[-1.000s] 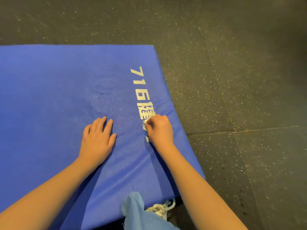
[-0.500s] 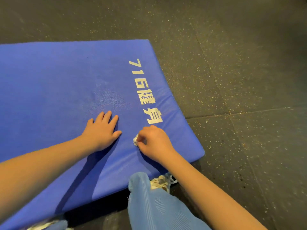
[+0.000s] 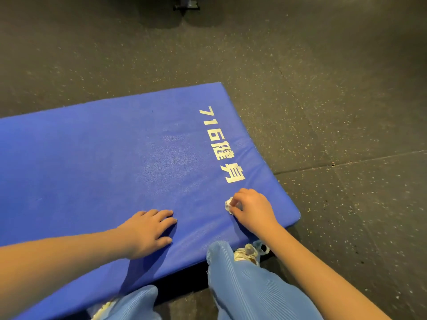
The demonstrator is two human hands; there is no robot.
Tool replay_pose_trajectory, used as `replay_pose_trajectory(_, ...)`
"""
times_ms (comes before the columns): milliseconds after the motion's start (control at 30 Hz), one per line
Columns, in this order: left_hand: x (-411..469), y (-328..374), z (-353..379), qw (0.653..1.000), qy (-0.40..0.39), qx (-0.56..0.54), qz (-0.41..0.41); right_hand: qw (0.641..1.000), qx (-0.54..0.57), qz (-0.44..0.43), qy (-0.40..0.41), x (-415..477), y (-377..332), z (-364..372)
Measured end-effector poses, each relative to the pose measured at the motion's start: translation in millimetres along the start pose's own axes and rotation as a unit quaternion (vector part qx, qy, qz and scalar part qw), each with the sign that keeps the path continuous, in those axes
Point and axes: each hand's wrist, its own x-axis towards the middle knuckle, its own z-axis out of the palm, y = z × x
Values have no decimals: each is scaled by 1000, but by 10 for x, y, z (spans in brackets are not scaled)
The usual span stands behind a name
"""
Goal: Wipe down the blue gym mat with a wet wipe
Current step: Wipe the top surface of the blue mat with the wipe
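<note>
The right hand (image 3: 251, 211) fingers (image 3: 240, 195) curl around the crumpled wet wipe (image 3: 228, 204), pressing it onto the blue gym mat (image 3: 92, 169). The left hand (image 3: 145, 232) rests flat, fingers extended.

Dark speckled rubber floor tiling (image 3: 323, 65) all round the pale blue ribbed trouser legs (image 3: 242, 285); white laced shoe (image 3: 247, 252) just beyond them, tile seam (image 3: 358, 160) farther right, dark metal equipment foot (image 3: 186, 5) far beyond.

The mat (image 3: 92, 169) was blue, with white lettering (image 3: 219, 144) just beyond the gripped white wipe (image 3: 228, 203); the floor (image 3: 323, 88) was speckled dark grey.
</note>
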Motion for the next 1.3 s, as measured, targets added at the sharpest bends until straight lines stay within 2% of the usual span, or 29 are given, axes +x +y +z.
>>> replay_pose_trajectory(67,2,13,281,995,92,-25,-29,1000,30,3,5,-70,-47,57)
replay_pose_trajectory(200,21,162,825,972,193,-111,-75,991,30,-91,-88,-182,-53,6)
replay_pose_trajectory(233,31,179,849,967,214,-116,-79,992,14,-98,-81,-155,-13,-28)
replay_pose_trajectory(300,49,168,855,960,242,-115,-78,997,-12,-70,-15,-90,75,-31)
replay_pose_trajectory(367,56,158,874,958,248,-125,-76,999,14,-28,20,-114,26,41)
replay_pose_trajectory(400,54,164,878,957,246,-134,-78,999,38,-34,5,-159,-45,88)
replay_pose_trajectory(500,68,179,898,951,267,-137,-75,981,79,-133,-117,-328,-215,101)
replay_pose_trajectory(567,71,175,905,948,276,-141,-76,975,56,-158,-146,-239,-167,37)
replay_pose_trajectory(700,76,179,918,945,288,-139,-74,998,15,-54,-11,47,-156,107)
replay_pose_trajectory(733,82,179,926,943,292,-139,-74,998,27,-47,-9,42,-238,150)
replay_pose_trajectory(800,87,189,926,942,299,-133,-75,988,59,-111,-95,-103,-435,201)
replay_pose_trajectory(867,92,190,933,939,308,-133,-74,961,60,-189,-192,-248,-533,156)
replay_pose_trajectory(900,94,187,939,938,310,-137,-74,956,49,-197,-210,-224,-518,112)
replay_pose_trajectory(967,97,181,950,937,311,-142,-75,972,22,-163,-169,-49,-419,82)
replay_pose_trajectory(1067,107,171,967,936,316,-136,-77,997,-27,-47,-47,198,-351,145)
replay_pose_trajectory(1100,111,171,971,935,318,-135,-77,998,-23,-40,-42,186,-408,179)
replay_pose_trajectory(1233,104,180,976,932,324,-147,-78,968,20,-179,-172,-81,-654,213)
replay_pose_trajectory(1300,103,182,985,929,329,-150,-79,968,9,-179,-177,74,-616,177)
